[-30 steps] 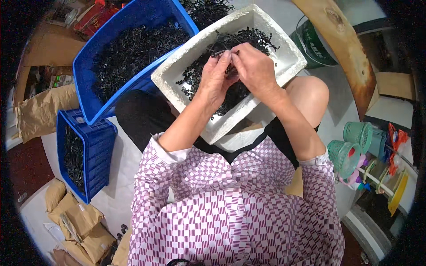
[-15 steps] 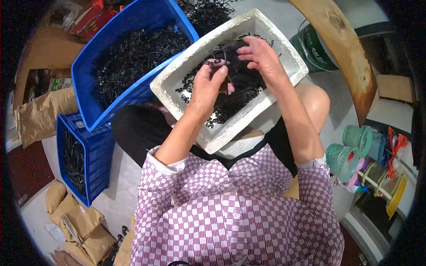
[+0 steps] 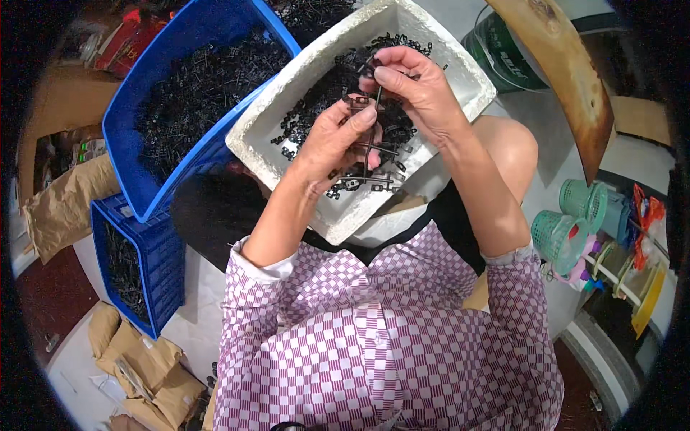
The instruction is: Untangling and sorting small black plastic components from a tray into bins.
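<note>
My left hand is closed on a black plastic sprue, its thumb and fingers pinching a thin stem. Thin rods with small square pieces at their ends stick out past those fingers. Higher up, my right hand pinches the top end of the sprue between thumb and fingers. Both hands are over a white foam box between my legs. Many small black plastic pieces lie loose in it, partly hidden by my hands.
To the left stands a large blue crate heaped with black sprues. A smaller blue crate is below it, near paper packages. On the right are a green bucket, a curved brown board and green baskets.
My right hand has closed from spread fingers into a pinch on the sprue. The sprue now shows clearly between both hands. The whole view has shifted slightly.
</note>
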A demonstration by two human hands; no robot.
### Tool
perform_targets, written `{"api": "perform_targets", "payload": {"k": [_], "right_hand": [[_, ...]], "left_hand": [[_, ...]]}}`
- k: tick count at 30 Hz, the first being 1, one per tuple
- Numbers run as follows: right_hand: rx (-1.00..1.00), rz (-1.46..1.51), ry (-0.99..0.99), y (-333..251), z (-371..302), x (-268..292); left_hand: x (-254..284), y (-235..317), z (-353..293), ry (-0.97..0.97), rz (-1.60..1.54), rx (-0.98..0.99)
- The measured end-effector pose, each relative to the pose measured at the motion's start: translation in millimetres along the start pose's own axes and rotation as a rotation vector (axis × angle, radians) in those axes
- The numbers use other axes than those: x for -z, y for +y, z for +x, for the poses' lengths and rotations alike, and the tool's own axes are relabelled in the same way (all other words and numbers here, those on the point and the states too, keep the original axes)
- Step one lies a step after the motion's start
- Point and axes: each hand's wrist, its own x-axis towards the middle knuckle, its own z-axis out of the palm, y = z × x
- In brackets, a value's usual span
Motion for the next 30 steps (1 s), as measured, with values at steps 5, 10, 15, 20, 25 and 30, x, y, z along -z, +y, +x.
{"api": "perform_targets", "payload": {"k": [5,10,15,20,25,30], "right_hand": [[0.184,-0.218,0.061,13.6,5.7,-10.1],[0.241,-0.396,0.096,16.5,7.9,-8.6],[0.160,-0.433,0.062,14.2,12.4,-5.0],[0.032,-0.133,0.083,5.4,8.1,-4.7],[-0.038,-0.210,-0.029,7.5,-5.9,-0.2],[-0.055,-0.343,-0.046,17.6,-15.5,-11.4]], "left_hand": [[8.4,-5.7,9.0,-0.123,-0.098,0.061],[2.8,-10.6,10.9,-0.046,-0.130,0.061],[-2.6,-5.4,6.9,0.079,-0.039,0.046],[10.1,0.8,9.0,0.152,-0.069,-0.149],[16.4,10.5,10.0,0.344,-0.103,-0.282],[20.9,13.2,11.3,0.361,-0.131,-0.395]]}}
